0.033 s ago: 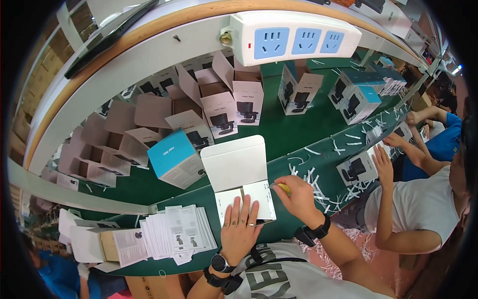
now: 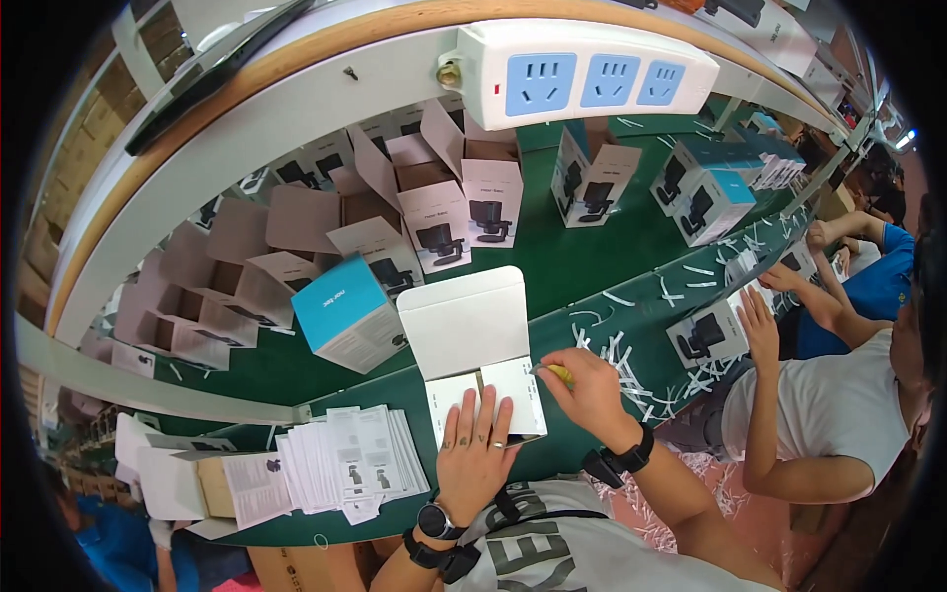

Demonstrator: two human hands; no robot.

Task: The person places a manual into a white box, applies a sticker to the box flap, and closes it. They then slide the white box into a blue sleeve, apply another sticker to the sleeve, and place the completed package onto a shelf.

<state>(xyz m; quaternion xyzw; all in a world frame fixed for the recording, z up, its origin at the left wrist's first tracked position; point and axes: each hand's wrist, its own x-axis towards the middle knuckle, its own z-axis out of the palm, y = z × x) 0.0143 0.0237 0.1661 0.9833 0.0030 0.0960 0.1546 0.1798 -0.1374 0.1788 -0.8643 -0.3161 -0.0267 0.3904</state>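
A white carton (image 2: 473,321) stands in front of me with its long lid tipped back, away from me, and its inner flaps folded in. My left hand (image 2: 475,449) lies flat on those flaps, fingers stretched out, a ring on one of them. At the carton's right edge, my right hand (image 2: 589,395) grips a yellow utility knife (image 2: 559,373). Its tip touches or nearly touches the right flap; my fingers cover much of the handle.
A blue-topped carton (image 2: 345,301) and several open cartons (image 2: 434,222) stand beyond. Left lies a fanned stack of printed leaflets (image 2: 370,454). White paper strips (image 2: 621,360) litter the green table rightward, where a co-worker's hand (image 2: 758,321) rests on another carton. A power strip (image 2: 592,74) hangs overhead.
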